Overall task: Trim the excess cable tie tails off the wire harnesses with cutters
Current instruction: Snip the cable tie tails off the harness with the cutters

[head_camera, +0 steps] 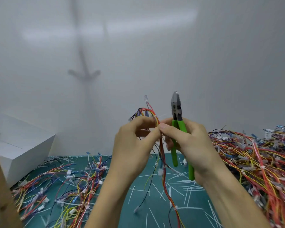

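Green-handled steel cutters (176, 111) stood upright, right hand (192, 140) fingers clenched around them; left hand (130, 142) fingers pinched a multicoloured wire harness (163, 155).

A plain, pale grey-white wall (204, 55) fills the upper two thirds of the view and runs down to the back edge of the bench (161, 211), whose top is a dark teal surface. Soft, blurred bands of reflected light (105, 28) lie horizontally across the upper wall. A faint grey shadow (84, 74) falls on the wall left of centre: a thin upright line crossed low down by a short piece with upturned ends. At the left, close to the wall, a white box (23, 145) stands on the bench with one corner pointing forward. A tan, slanting strip (2, 186), blurred and near the camera, crosses the lower left corner
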Motion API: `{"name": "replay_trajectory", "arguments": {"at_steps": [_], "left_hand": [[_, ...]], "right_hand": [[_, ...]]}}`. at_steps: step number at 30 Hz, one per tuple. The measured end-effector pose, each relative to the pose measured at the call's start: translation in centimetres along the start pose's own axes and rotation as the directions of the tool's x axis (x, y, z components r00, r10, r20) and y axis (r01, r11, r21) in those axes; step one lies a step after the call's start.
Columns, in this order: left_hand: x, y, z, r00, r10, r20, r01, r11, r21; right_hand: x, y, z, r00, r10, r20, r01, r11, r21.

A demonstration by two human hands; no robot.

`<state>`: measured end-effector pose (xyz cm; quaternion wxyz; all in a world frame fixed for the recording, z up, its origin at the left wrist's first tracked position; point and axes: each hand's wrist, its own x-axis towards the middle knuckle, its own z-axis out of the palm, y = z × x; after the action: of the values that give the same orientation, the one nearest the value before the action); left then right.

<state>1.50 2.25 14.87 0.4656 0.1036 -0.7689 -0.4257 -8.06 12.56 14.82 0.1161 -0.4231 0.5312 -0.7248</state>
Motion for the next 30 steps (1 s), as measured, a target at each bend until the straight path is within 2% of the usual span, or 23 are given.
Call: {"name": "replay_trajectory", "arguments": {"at_steps": [3, 7, 13, 17, 20, 22, 30], "left_hand": [[0.1, -0.3, -0.2, 0.989, -0.146, -0.034, 0.136, 0.968, -0.211], [0.3, -0.7, -0.3, 0.971, -0.221, -0.096, 0.185, 0.940, -0.287], [0.4, -1.4, -0.4, 0.946, -0.236, -0.224, 0.169, 0.945, -0.279], [0.8, -1.5, -1.6, 0.952, -0.218, -0.216, 0.150, 0.944, -0.294], [0.7, -1.4, -1.6, 0.963, -0.194, -0.186, 0.137, 0.950, -0.280], [0.7, -1.4, -1.5, 0.967, -0.182, -0.176, 0.132, 0.956, -0.262], [0.6, -1.3, -1.6, 0.981, -0.111, -0.160, 0.084, 0.983, -0.162]], "right_hand": [[-0.2, -0.2, 0.2, 0.995, -0.027, 0.091, 0.033, 0.997, -0.070], [-0.3, 0.0, 0.7, 0.991, -0.031, 0.131, 0.056, 0.980, -0.192], [0.0, 0.9, 0.7, 0.998, -0.037, 0.051, 0.055, 0.906, -0.419], [0.2, 1.0, 0.1, 0.999, -0.033, 0.022, 0.040, 0.846, -0.532], [0.1, 0.8, 0.1, 0.996, 0.005, 0.091, 0.050, 0.805, -0.592], [-0.1, 0.7, 0.3, 0.993, 0.011, 0.118, 0.063, 0.795, -0.603], [-0.2, 0.8, 0.5, 0.997, -0.021, 0.080, 0.064, 0.811, -0.581]]}}
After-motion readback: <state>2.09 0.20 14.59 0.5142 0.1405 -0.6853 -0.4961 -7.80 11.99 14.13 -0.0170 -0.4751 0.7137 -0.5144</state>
